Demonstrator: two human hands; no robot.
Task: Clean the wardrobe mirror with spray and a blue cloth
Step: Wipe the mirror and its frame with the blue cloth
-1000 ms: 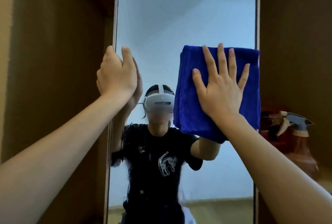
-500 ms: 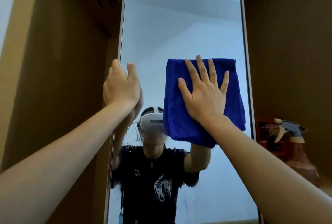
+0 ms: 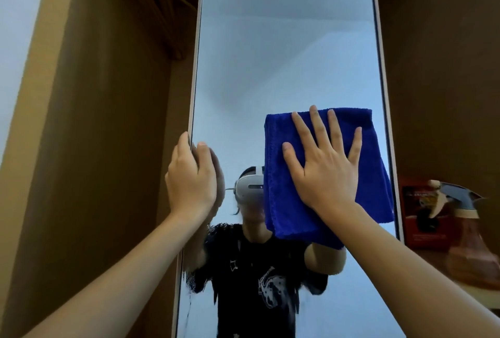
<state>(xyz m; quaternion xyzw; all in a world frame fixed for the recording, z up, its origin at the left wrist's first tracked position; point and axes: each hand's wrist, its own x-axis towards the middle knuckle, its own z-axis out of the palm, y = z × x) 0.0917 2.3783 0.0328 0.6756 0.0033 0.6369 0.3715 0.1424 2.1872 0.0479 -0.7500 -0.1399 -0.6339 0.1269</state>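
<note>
1. My right hand point(image 3: 326, 172) is flat with fingers spread, pressing the folded blue cloth point(image 3: 376, 175) against the wardrobe mirror point(image 3: 284, 67), right of centre and near its right edge.
2. My left hand point(image 3: 190, 179) wraps the mirror's left edge, thumb on the glass, fingers curled behind. It steadies the door.
3. The cloth looks like soft, light terry. It should slide easily under a flat palm and is likely to bunch if I pinch it, so I hold it by pressure only.
4. The mirror is rigid, slick and fragile; the panel probably swings, so bracing at the edge makes sense.
5. The spray bottle point(image 3: 470, 232) stands on the shelf to the right. It is blurred and I can't tell its fill level.
6. Hidden or unclear: my left fingertips behind the frame, the glass under the cloth, and the mirror's top and bottom, which are cut off. Streaks show low on the glass; the red box point(image 3: 416, 218) label is unreadable.
</note>
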